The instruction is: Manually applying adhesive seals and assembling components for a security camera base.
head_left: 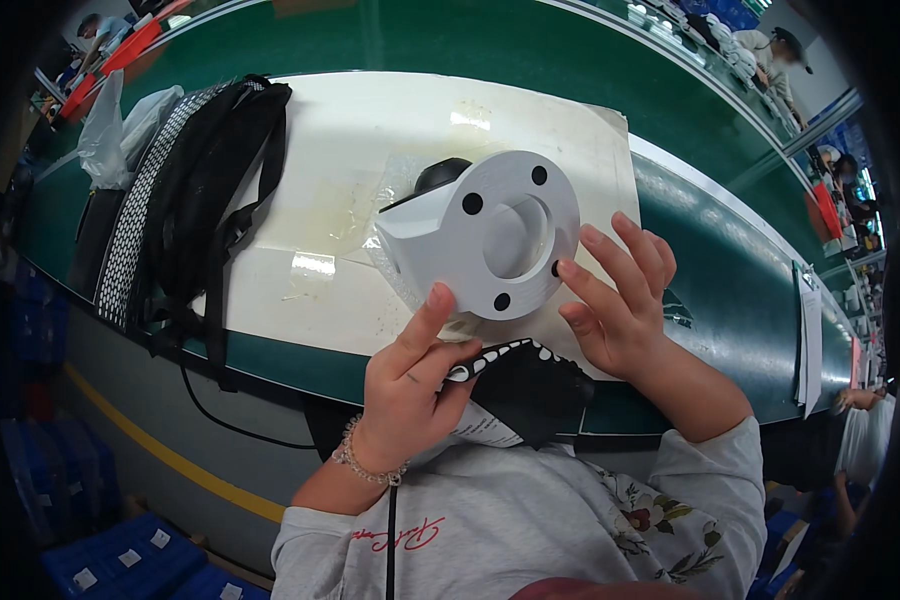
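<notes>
A white plastic base with a round ring end lies on the table in front of me, with several round black pads on its face. A black rounded part shows behind it. My left hand pinches the edge of a black sheet with white oval spots along its curled rim, while its index fingertip reaches the base's near edge. My right hand is spread, its index fingertip at the pad on the ring's right side. Whether that fingertip presses the pad, I cannot tell.
White cardboard with strips of clear tape covers part of the green table. At left are piled black straps, a white-spotted black sheet and a clear plastic bag. Papers hang at the right edge; blue crates stand below left.
</notes>
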Demonstrator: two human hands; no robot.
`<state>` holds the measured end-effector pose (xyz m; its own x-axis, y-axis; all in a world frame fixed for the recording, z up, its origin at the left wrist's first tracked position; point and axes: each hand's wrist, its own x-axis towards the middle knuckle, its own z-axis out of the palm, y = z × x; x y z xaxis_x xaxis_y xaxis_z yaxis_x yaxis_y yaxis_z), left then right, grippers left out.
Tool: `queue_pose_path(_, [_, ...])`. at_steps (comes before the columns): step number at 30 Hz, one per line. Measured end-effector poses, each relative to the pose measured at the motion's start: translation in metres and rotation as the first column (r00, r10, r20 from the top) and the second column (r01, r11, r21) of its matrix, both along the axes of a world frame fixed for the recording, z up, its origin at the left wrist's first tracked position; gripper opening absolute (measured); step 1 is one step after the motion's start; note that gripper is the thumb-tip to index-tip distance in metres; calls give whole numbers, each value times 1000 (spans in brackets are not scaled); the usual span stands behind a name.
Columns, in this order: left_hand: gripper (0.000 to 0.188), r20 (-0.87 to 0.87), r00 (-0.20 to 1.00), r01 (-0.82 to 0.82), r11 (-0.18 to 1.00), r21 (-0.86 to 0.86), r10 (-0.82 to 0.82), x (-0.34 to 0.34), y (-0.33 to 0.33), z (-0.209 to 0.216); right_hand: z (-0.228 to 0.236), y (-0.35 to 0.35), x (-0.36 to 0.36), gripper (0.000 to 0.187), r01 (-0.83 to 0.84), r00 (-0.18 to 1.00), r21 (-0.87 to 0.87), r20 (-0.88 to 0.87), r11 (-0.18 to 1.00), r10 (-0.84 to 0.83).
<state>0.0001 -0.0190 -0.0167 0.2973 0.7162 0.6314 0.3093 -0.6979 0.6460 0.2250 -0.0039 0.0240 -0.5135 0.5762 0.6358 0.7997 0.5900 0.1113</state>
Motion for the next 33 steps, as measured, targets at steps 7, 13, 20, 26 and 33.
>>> queue_pose_path(7, [23, 17, 1000, 7, 1000, 1, -7, 0, 0, -2, -9, 6, 9, 32, -154, 974, 109, -149, 982, 169])
queue_pose_path(13, [23, 13, 1000, 7, 1000, 13, -7, -1, 2, -2, 3, 2, 3, 36, -43, 998, 29, 42, 999, 42])
queue_pose_path(20, [24, 15, 1000, 13, 1000, 10, -13, 1, 1, -2, 43, 33, -2, 33, -253, 915, -161, -361, 954, 182])
queue_pose_path(26, [25, 58, 998, -31, 999, -40, 33, -3, 0, -4, 80, 78, -22, 23, -474, 842, -417, -473, 776, 260])
queue_pose_path(33, [24, 45, 998, 40, 995, -93, -36, -4, -3, 1, 93, 95, -41, 26, -609, 764, -719, -645, 336, 6])
